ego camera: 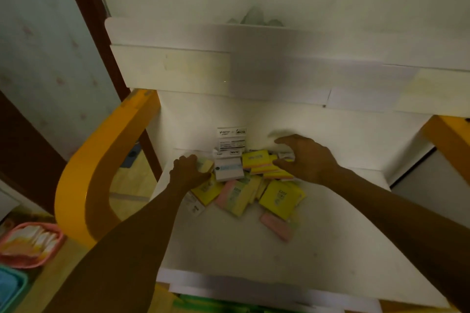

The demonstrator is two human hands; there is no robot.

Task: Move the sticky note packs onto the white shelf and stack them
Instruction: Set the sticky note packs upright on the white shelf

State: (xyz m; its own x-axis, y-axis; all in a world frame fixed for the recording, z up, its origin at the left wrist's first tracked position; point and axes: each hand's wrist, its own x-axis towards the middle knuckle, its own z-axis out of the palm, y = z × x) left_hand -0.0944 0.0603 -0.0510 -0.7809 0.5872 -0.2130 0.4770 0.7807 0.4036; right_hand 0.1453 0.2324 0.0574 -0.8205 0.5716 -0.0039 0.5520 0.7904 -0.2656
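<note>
A white shelf (318,256) with yellow side frames (84,180) carries a loose heap of sticky note packs (251,185) toward its back wall. Most of the packs are yellow; one yellow pack (281,197) lies tilted at the right of the heap, and a pink-and-yellow pack (232,198) lies just left of it. A pink pack (276,229) lies a little apart at the front. A white-labelled pack (228,169) lies near the back, and behind it white boxes with black print (232,140) stand stacked against the wall. The front part of the shelf surface is bare white.
</note>
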